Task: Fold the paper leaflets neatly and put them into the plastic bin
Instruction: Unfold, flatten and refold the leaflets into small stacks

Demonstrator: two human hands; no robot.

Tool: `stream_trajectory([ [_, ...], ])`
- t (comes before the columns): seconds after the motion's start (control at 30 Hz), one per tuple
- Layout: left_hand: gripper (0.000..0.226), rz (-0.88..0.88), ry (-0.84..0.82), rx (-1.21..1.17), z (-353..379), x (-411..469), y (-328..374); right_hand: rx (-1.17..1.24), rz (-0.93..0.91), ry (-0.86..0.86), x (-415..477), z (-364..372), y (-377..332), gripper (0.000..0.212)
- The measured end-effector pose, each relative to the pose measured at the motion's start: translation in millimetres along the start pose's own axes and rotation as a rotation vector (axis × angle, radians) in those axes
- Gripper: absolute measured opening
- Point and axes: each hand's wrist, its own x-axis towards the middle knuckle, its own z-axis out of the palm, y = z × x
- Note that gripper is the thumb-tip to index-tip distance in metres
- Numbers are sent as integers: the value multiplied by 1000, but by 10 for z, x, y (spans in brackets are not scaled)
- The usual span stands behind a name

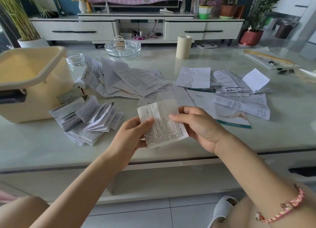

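Note:
I hold a small printed paper leaflet [162, 123] above the table's near edge, partly folded with creases showing. My left hand [131, 138] pinches its left side, thumb on top. My right hand [196, 125] grips its right side with the thumb laid across the front. A cream plastic bin [32, 84] stands open at the far left of the table. A heap of folded leaflets [89, 120] lies just right of the bin. Unfolded leaflets [130, 80] are scattered across the middle, and more loose sheets [239, 89] lie to the right.
A glass ashtray [122, 48] and a cream tape roll [183, 47] stand at the back of the pale table [282, 133]. A small glass dish [75, 60] sits by the bin. Packaged items [270, 60] lie at the far right. A TV cabinet [136, 26] is beyond.

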Motion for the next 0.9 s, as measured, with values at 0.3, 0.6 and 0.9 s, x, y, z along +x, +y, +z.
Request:
stream_trajectory([
  [0.3, 13, 69, 57, 104, -41, 8, 2, 16, 8, -119, -7, 40, 35, 22],
  [0.6, 24, 80, 54, 136, -71, 28, 34, 23, -47, -42, 8, 28, 25, 19],
  [0.9, 36, -36, -46, 11, -67, 19, 60, -207, -236, 38, 13, 52, 56, 58],
])
